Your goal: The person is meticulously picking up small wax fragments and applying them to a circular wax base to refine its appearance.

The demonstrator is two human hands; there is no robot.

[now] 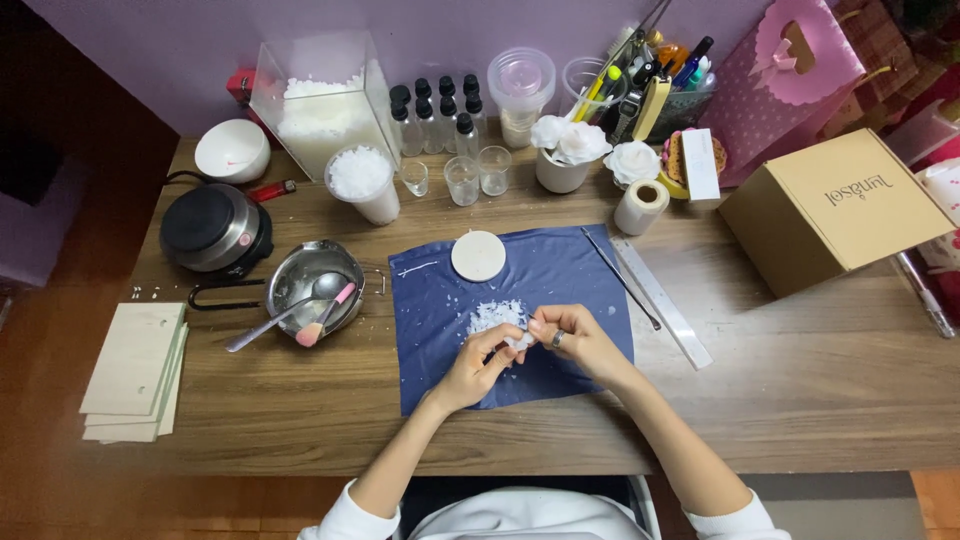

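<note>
My left hand (483,362) and my right hand (572,337) meet over a blue cloth (440,320) on the wooden table. Together they pinch a small white waxy lump (522,341) between their fingertips. Just beyond the fingers lies a small heap of white flakes (495,315) on the cloth. A round white disc (478,255) rests at the cloth's far edge. There is a ring on my right hand.
A metal pot (300,280) with a spoon and pink brush sits to the left, by a small hotplate (213,228). A ruler (668,305) and thin metal tool (622,280) lie right of the cloth. Cardboard box (830,210), flake containers, bottles, glasses and white flower candles stand behind.
</note>
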